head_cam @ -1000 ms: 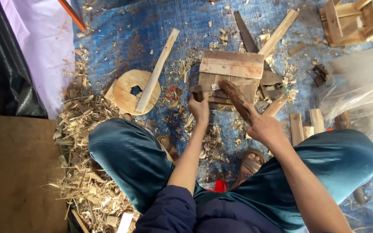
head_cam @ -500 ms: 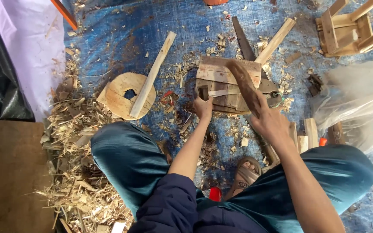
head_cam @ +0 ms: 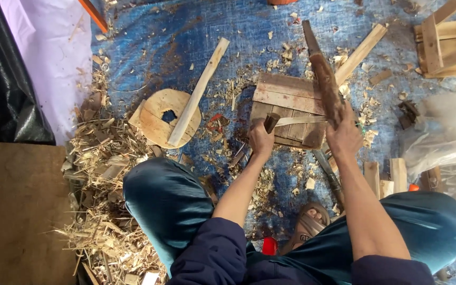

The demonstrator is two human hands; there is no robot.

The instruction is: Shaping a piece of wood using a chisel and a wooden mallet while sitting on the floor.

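My left hand point(head_cam: 261, 138) is closed around a short dark tool handle point(head_cam: 271, 122), a chisel by the look of it, though its edge is hidden. I set it against the near side of the slatted wooden block point(head_cam: 290, 108) that lies on the blue tarp point(head_cam: 159, 47) just beyond my knuckles. A thin pale strip of wood point(head_cam: 299, 120) lies across the block between my two hands, right beside the tool's tip; I judge it to be the piece I am working.

My right hand point(head_cam: 344, 134) grips the lower end of a rough wooden mallet point(head_cam: 325, 87), which points up and away from me over the block's right edge, so it can come down on the tool head. The block serves as my counter, keeping the strip off the soft floor.

To the left of my left hand a round wooden disc point(head_cam: 157, 119) with a square hole lies under a long slat point(head_cam: 199, 89). Shavings point(head_cam: 101, 174) pile up further left, beside my knee. Beyond my right hand a small wooden frame point(head_cam: 447, 37) sits well apart.
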